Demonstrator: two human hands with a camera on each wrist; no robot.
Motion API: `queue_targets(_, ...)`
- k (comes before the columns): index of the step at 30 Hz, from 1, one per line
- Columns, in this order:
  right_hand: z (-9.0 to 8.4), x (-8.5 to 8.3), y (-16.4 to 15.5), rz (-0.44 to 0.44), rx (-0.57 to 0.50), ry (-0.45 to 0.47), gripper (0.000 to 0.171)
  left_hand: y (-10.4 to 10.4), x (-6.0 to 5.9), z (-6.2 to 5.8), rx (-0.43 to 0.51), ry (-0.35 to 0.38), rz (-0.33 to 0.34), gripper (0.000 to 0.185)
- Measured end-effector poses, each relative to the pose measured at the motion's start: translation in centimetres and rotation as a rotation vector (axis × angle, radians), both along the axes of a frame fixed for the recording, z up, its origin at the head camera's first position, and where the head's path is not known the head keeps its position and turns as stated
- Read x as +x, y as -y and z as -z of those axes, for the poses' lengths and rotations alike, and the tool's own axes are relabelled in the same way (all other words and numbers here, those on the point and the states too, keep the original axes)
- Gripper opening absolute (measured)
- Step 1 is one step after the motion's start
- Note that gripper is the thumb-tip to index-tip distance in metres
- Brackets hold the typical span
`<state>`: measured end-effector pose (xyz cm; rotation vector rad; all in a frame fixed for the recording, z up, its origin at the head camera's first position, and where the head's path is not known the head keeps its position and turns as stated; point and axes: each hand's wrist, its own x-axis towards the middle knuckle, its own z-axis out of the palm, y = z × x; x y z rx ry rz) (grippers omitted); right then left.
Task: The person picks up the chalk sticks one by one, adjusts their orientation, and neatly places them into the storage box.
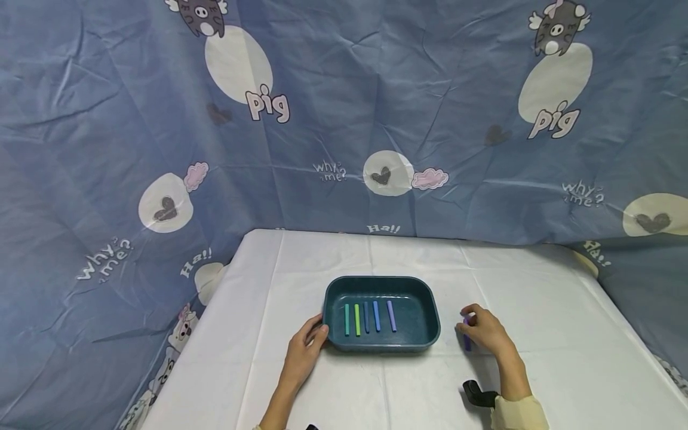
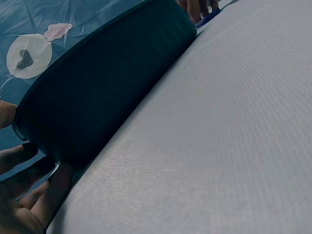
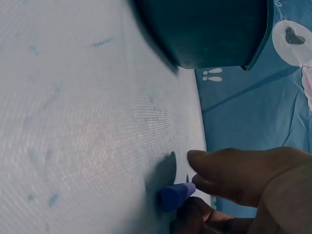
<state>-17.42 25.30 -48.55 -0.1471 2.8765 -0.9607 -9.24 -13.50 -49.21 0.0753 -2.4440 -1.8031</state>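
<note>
My left hand (image 1: 302,356) holds the left end of a dark teal plastic tray (image 1: 376,347), thumb and fingers at its rim and side wall. In the left wrist view its fingers (image 2: 53,183) rest against the tray's lower corner. Inside the tray several short chalk sticks lie side by side: teal (image 1: 347,320), lime green (image 1: 357,320), dark blue (image 1: 366,317), blue (image 1: 377,316) and lavender (image 1: 391,316). To the right of the tray, my right hand (image 1: 486,332) pinches a purple chalk stick (image 3: 174,197) low over the white cloth, its far end hidden by the fingers.
A white cloth (image 1: 301,263) covers the table and carries faint bluish marks in the right wrist view. Behind and to the sides hangs a blue printed curtain (image 1: 322,119). A black strap piece (image 1: 478,394) sits at the right wrist.
</note>
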Motion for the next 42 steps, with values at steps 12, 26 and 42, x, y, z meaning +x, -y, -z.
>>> queue_targets(12,-0.14,0.15,0.04,0.03,0.039,0.032,0.028,-0.01,-0.04,0.1,0.007,-0.005,0.003,0.045)
queue_targets(26,0.49,0.09,-0.56,0.051,-0.002,-0.001,0.03,-0.11,0.01,-0.07,-0.007,-0.001,-0.006,0.045)
queue_targets(42,0.39,0.25,-0.35,0.091,-0.055,-0.086,0.031,-0.01,-0.09,0.35,0.025,-0.004,0.006,0.046)
